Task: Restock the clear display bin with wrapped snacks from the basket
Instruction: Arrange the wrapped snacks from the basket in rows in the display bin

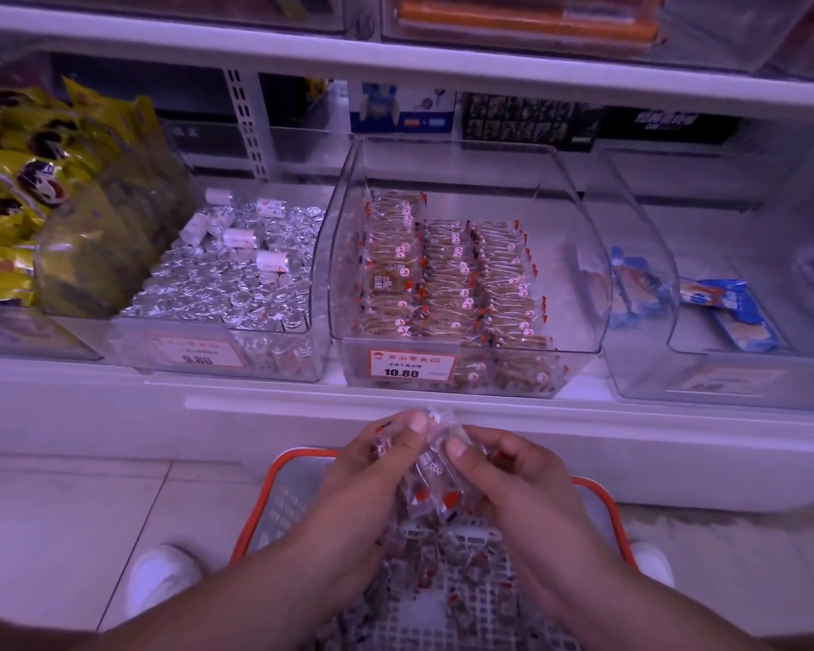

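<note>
A clear display bin (pixel 583 256) stands on the shelf straight ahead, with rows of brown wrapped snacks (pixel 447 279) in clear red-marked wrappers inside. Below it an orange-rimmed white basket (pixel 273 486) sits on the floor with more loose wrapped snacks (pixel 461 580) in it. Above the basket my left hand (pixel 372 467) and my right hand (pixel 504 472) together hold a bunch of wrapped snacks (pixel 431 481), fingers curled round it. The bunch is just below the shelf's front edge.
Left of the bin is a clear bin of silver foil sweets (pixel 222 284), and further left yellow packets (pixel 15 190). To the right, a bin with blue packets (pixel 724 312). A price tag (pixel 412 364) reads 10.80. White shoes (pixel 161 580) flank the basket.
</note>
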`<state>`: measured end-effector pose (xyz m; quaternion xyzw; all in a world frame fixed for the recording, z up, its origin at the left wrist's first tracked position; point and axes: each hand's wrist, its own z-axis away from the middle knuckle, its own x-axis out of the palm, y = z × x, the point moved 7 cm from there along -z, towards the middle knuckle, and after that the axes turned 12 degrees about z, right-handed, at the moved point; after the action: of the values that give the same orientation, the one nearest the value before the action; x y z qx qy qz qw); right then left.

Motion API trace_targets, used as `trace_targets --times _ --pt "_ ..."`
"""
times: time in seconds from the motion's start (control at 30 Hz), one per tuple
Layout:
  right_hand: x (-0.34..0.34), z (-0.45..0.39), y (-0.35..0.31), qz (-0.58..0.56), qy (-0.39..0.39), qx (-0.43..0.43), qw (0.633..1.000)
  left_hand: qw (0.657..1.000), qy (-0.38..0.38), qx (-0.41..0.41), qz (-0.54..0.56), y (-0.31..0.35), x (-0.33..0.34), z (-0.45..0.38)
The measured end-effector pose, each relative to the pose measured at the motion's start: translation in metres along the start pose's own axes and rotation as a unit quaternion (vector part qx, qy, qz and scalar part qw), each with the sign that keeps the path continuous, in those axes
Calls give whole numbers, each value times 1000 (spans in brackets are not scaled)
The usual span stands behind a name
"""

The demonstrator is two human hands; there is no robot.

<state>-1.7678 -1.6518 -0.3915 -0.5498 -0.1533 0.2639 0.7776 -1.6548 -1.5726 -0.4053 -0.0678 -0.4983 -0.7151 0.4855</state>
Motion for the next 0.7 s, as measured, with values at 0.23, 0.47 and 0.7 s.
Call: trace_targets --times 0.23,0.47,0.7 --pt "-13 -4 -18 137 73 -83 984 1000 -8 5 -16 -5 -1 -3" --pt "-3 10 -33 293 77 -220 927 999 16 40 -8 -2 0 -4" --pt "11 0 -20 140 -57 -93 984 984 18 162 -78 19 -3 -2"
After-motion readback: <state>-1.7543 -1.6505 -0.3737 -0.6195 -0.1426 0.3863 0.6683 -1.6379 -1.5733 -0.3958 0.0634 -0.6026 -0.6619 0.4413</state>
